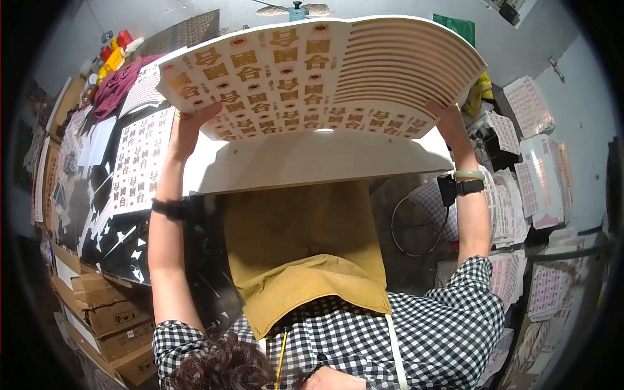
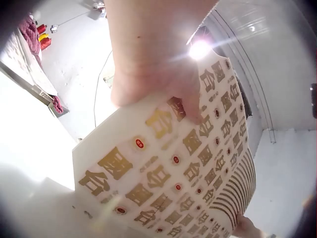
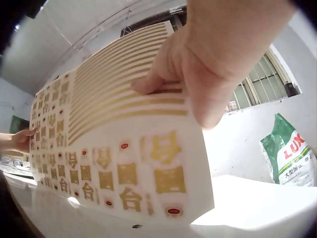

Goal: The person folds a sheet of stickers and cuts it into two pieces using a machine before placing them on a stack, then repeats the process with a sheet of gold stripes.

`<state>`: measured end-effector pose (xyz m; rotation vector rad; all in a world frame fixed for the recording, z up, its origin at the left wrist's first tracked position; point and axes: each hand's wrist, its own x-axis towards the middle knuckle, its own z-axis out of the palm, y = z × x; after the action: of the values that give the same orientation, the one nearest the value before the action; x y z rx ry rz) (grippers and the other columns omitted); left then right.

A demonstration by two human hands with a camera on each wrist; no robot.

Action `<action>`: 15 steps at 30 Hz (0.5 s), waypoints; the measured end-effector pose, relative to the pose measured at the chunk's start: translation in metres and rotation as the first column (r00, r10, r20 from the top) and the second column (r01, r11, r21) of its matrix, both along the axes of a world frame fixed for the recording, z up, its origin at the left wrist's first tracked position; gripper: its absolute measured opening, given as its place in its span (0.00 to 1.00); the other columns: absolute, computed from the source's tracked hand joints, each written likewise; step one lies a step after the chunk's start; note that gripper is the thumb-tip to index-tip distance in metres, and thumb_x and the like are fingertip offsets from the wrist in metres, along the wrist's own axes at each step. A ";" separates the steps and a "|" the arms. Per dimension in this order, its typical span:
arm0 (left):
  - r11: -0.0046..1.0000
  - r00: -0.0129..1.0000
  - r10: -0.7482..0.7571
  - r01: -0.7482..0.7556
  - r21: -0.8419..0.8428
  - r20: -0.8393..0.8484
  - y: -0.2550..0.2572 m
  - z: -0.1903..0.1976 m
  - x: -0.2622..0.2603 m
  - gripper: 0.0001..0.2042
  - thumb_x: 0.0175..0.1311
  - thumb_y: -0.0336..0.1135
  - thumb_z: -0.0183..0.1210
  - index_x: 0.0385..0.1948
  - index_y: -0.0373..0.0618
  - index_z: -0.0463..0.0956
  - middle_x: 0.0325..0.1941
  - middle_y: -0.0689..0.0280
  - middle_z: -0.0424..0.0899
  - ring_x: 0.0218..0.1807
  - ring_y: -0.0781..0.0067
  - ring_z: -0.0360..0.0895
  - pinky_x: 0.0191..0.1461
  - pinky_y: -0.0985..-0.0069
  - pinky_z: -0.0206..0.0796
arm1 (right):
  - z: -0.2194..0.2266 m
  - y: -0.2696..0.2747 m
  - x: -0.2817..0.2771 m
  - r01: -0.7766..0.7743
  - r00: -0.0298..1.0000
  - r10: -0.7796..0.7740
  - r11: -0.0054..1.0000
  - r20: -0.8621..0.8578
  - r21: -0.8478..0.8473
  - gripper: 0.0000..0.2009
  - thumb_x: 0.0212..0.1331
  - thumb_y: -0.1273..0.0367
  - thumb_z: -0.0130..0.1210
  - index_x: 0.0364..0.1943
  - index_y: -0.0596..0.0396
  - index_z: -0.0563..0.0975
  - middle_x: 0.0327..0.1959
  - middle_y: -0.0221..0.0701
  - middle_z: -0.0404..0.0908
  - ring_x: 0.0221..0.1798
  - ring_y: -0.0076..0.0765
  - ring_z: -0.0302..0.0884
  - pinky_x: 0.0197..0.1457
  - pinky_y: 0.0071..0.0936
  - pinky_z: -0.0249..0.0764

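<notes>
Both hands hold a large white printed sheet [image 1: 279, 84], tilted up above a white tabletop [image 1: 338, 159]. Gold characters and small red ovals cover most of it; gold stripes fill its right part. The left hand [image 1: 193, 128] grips the left edge, thumb over the printed face. At the opposite edge the right hand [image 1: 447, 123] pinches the sheet, its thumb [image 3: 148, 82] lying across the stripes in the right wrist view. The sheet bends in a curve between the hands, and its lower edge hangs close over the tabletop. Fingers behind the sheet are hidden.
Another printed sheet [image 1: 140, 159] lies left on a dark surface with white paper scraps [image 1: 136, 253]. Cardboard boxes [image 1: 120, 318] stand lower left. Stacks of printed sheets [image 1: 543, 175] line the right side. A green and white bag [image 3: 290, 153] stands by the wall.
</notes>
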<state>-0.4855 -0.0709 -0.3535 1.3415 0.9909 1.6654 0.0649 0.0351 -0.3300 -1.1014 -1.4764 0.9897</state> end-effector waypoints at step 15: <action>0.997 0.996 0.063 -0.060 0.055 -0.062 -0.003 0.008 0.013 0.18 0.59 0.21 0.59 0.52 0.39 0.73 0.51 0.63 0.80 0.53 0.72 0.75 0.60 0.71 0.64 | 0.000 -0.003 -0.013 -0.016 0.975 0.026 0.999 -0.219 0.046 0.20 0.55 0.68 0.65 0.51 0.60 0.77 0.49 0.32 0.81 0.50 0.28 0.76 0.54 0.26 0.71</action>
<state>-0.4722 -0.0736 -0.3451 1.4198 1.0410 1.7148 0.0518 0.0317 -0.3300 -0.9149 -1.3259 1.0537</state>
